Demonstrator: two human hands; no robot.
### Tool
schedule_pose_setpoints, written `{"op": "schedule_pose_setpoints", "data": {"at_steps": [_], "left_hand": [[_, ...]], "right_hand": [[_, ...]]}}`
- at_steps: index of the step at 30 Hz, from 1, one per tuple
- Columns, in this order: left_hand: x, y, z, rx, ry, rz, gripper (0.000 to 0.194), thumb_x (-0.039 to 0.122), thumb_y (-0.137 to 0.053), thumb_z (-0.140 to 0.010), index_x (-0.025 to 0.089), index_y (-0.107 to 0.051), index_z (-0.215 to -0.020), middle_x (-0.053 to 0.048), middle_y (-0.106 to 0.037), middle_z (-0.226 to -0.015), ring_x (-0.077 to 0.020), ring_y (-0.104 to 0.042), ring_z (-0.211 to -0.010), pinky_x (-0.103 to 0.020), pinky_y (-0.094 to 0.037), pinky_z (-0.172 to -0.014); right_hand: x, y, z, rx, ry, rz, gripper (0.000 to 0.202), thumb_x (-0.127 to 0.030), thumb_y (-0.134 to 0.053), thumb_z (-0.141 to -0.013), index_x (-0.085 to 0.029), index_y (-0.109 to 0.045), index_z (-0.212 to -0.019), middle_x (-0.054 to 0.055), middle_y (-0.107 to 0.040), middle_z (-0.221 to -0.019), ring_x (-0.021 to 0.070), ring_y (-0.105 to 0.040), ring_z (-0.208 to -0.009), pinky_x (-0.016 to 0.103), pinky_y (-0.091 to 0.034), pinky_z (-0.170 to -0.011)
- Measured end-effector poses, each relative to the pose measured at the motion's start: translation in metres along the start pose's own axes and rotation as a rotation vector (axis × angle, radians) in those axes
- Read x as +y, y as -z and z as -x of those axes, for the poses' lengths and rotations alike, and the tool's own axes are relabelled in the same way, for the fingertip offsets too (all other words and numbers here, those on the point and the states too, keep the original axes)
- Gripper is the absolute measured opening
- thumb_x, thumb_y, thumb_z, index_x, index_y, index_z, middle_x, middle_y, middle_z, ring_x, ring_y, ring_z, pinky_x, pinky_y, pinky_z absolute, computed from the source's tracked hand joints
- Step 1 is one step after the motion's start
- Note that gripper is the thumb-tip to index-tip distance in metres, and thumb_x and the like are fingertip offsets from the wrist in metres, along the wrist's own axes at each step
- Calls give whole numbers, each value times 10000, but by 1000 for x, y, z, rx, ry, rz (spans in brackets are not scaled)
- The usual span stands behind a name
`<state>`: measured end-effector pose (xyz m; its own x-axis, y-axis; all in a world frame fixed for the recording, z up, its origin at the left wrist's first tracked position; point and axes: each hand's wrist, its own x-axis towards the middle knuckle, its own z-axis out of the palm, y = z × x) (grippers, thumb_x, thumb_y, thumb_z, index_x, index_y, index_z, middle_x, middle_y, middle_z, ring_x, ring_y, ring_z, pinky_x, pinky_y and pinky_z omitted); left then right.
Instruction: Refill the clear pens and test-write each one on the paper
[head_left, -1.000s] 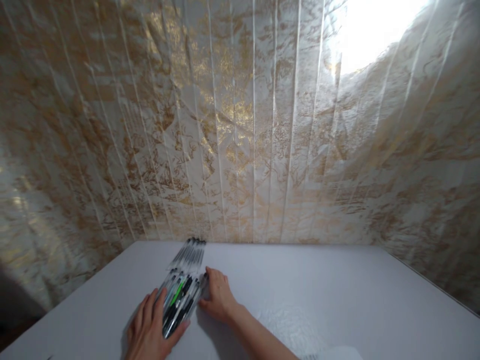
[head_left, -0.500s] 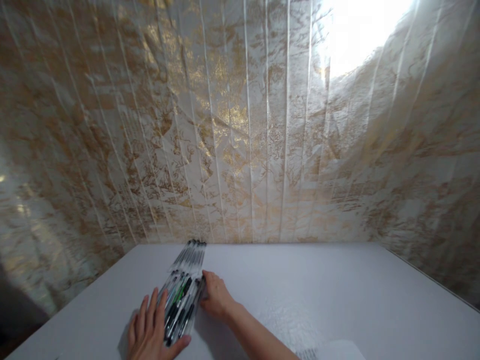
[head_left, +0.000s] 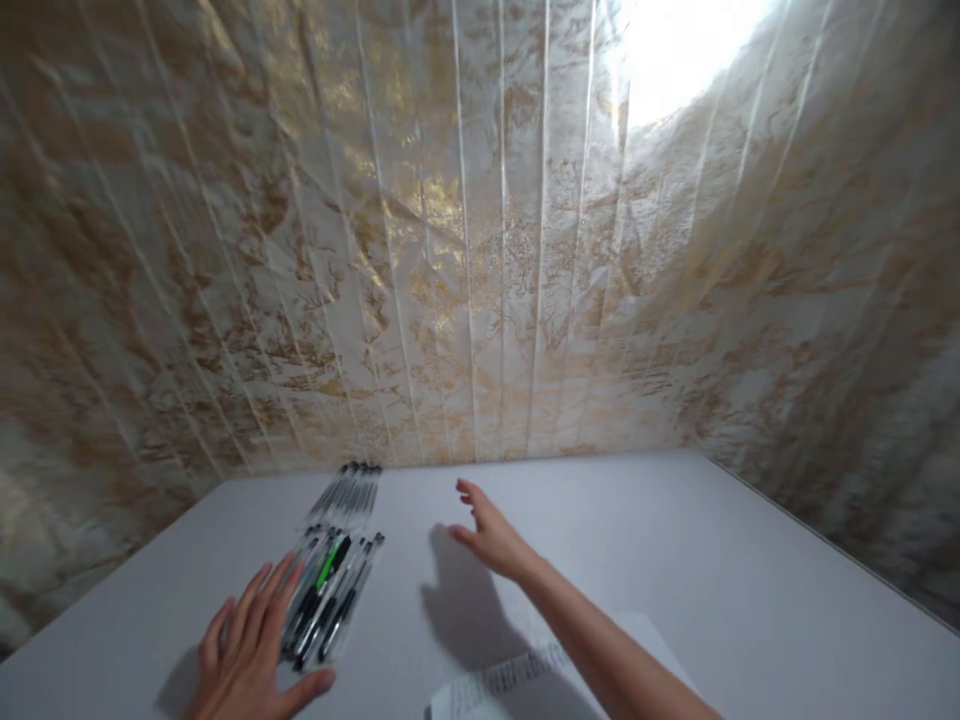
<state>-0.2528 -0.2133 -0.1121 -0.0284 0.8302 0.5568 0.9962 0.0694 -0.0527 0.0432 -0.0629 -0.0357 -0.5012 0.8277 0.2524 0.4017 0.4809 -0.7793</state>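
Several pens (head_left: 334, 598), mostly clear and black with one bright green, lie side by side on the white table (head_left: 405, 640). Behind them is a second row of clear pens with dark tips (head_left: 349, 497), near the table's back edge. My left hand (head_left: 251, 640) is spread at the left side of the nearer pens, its fingertips beside them and its thumb by their lower ends. To the right of the pens, my right hand (head_left: 487, 530) hovers over the table with fingers apart and nothing in it, casting a shadow.
A white sheet with printed or written marks (head_left: 525, 672) lies at the front of the table, partly under my right forearm. A shiny gold-and-white patterned sheet (head_left: 480, 300) hangs behind the table.
My right hand has left the pens' right side and moved right and up. The view has shifted, showing more of the marked sheet. My left hand remains beside the pens.
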Motion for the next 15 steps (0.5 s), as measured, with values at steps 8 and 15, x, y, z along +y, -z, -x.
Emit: {"op": "schedule_pose_setpoints", "data": {"at_steps": [8, 15], "left_hand": [[57, -8, 2, 83, -145, 147, 903, 543, -530, -719, 209, -168, -1476, -145, -295, -1525, -348, -254, -1397, -541, -123, -1136], [136, -5, 0, -403, -488, 439, 612, 487, -549, -822, 387, -387, -1404, 1, -469, -1431, -283, -485, -1281, -421, -425, -1035]], "right_hand": [[30, 95, 164, 54, -49, 282, 507, -269, -494, -904, -241, -416, -1404, 108, -478, -1436, 279, -425, -1321, 502, -328, -1095], [91, -15, 223, 242, -282, 441, 502, -297, -492, -934, -332, -411, -1428, 49, -355, -1493, 389, -267, -1380, 668, -218, -1096]]}}
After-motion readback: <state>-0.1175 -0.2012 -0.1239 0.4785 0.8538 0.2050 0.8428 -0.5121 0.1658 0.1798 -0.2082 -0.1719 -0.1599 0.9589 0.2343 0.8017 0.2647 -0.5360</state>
